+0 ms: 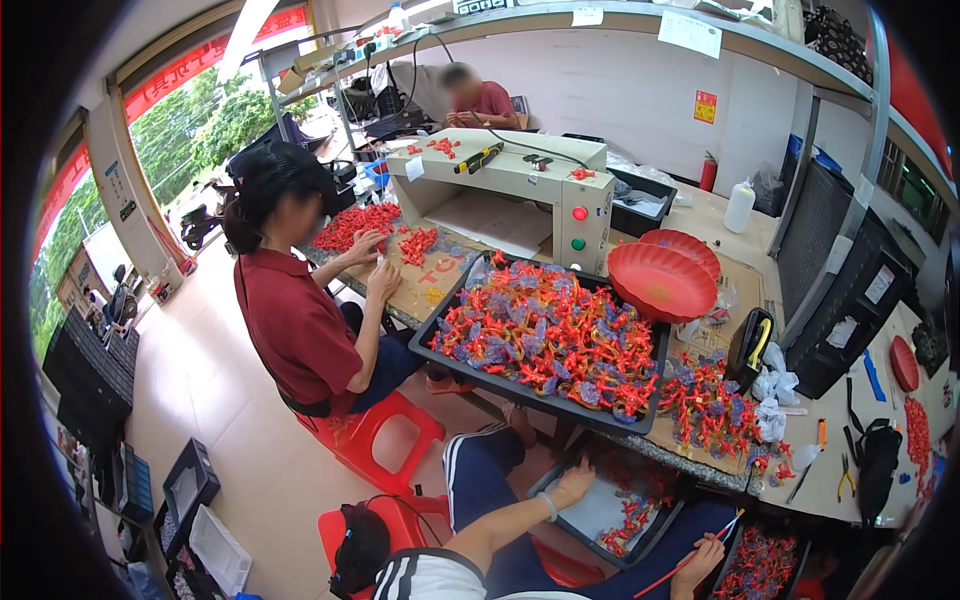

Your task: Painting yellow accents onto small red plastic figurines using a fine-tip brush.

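My left hand (573, 484), with a pale band at the wrist, reaches over the edge of a dark tray (567, 530) at my lap, under the table edge. Its fingers look stretched out, and I see nothing held in them. Red and purple small plastic figures (630, 522) lie along the tray's right side on a pale lining. At the lower right, my right hand (699, 568) is closed around a thin red paintbrush (690, 556), tilted with its pale tip up and to the right.
A large black tray (655, 395) heaped with red, purple and yellow figures stands on the table, with more figures (705, 405) beside it. Red bowls (662, 282) sit behind. A co-worker (300, 300) handles small parts at left. Pliers (847, 478) lie at right.
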`<state>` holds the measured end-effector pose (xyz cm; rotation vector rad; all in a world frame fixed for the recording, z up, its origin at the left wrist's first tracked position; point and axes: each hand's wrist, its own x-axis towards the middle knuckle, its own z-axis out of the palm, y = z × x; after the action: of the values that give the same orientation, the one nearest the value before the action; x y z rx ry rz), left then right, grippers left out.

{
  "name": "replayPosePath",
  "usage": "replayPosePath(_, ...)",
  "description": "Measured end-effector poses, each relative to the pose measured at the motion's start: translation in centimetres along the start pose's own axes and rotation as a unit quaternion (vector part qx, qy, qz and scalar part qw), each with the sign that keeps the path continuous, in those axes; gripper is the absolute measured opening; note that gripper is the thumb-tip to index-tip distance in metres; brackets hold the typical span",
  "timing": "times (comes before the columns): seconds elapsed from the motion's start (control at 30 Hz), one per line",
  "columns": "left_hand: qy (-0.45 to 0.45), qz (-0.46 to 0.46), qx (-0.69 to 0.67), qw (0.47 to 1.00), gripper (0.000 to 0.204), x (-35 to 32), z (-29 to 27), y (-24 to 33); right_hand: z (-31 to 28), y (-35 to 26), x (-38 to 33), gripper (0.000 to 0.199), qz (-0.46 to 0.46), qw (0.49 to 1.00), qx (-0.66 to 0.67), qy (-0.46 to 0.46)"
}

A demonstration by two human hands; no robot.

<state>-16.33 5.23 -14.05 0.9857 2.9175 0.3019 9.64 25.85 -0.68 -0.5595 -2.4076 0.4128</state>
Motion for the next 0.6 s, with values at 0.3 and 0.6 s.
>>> replayPosePath(0.3,0.014,-0.037,-0.017,0.999,0.026,-0.5,-0.6,1.3,-1.6,-1.9,1.0,0.016,-0.054,0.996,-0.064,0.0)
replayPosePath(0.6,-0.045,0.008,-0.572,0.819,0.054,-6.5,-15.2,7.3,-2.8,-5.7,1.7,0.006,0.065,0.965,0.242,0.076)
